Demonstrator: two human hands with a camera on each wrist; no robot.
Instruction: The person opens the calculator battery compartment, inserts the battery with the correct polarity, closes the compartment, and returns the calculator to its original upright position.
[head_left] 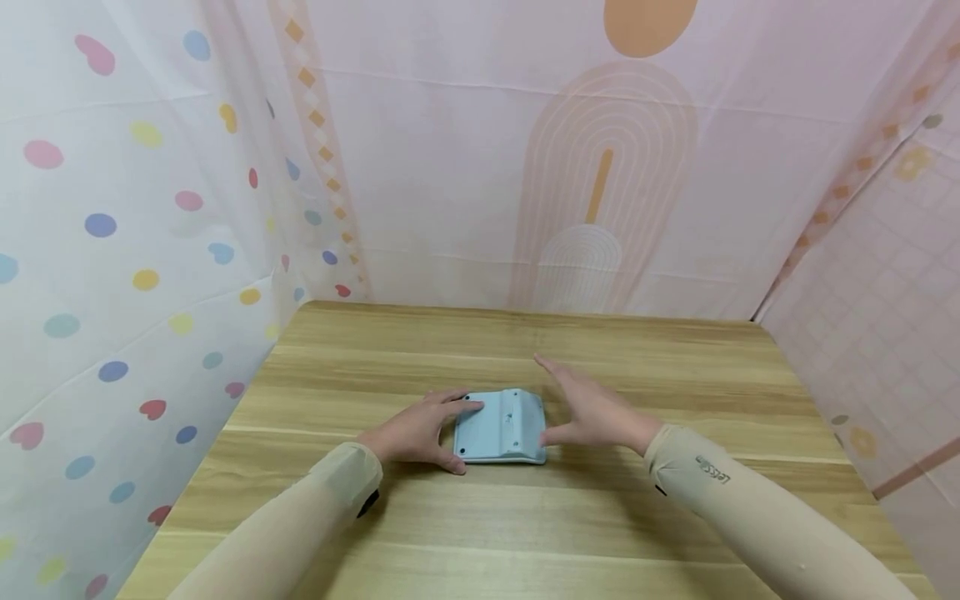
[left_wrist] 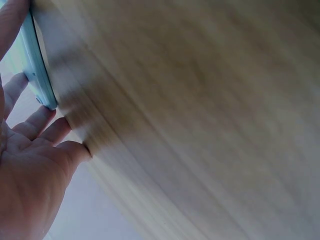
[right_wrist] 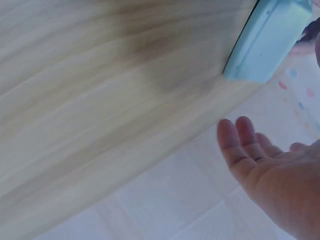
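A light-blue calculator [head_left: 480, 429] lies face down on the wooden table, its back showing a raised section and several screws. At its left side my left hand [head_left: 416, 429] touches it, index finger over the back and thumb by the near left corner. In the left wrist view the spread fingers [left_wrist: 35, 122] of that hand are right at the calculator's edge [left_wrist: 37, 60]. My right hand [head_left: 592, 408] hovers on the other side, fingers extended and thumb tip overlapping the right edge in the head view. The right wrist view shows its fingers [right_wrist: 235, 145] apart from the calculator [right_wrist: 267, 42].
The wood-grain table [head_left: 480, 533] reaches back to a patterned curtain [head_left: 442, 183]. Another curtain with coloured dots [head_left: 135, 333] hangs along the left side, and a pale checked one [head_left: 900, 317] along the right.
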